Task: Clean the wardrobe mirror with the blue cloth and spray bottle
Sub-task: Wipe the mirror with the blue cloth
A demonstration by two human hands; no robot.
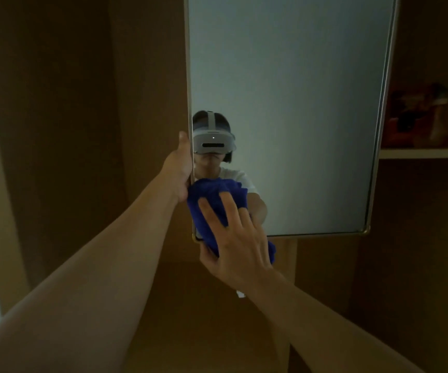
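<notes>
The wardrobe mirror (298, 103) is a tall metal-framed panel filling the upper middle of the head view. My left hand (181, 168) grips its left edge, thumb up along the frame. A bunched blue cloth (212, 195) lies against the mirror's lower left corner. My right hand (233, 238) presses the cloth onto the glass, fingers spread over it and thumb under its lower edge. No spray bottle is in view.
Brown wardrobe panels (69, 103) stand to the left of and below the mirror. At the right a shelf (427, 153) carries dark red objects (416, 117). A small white thing (241, 294) lies below the mirror. The glass reflects a person wearing a headset.
</notes>
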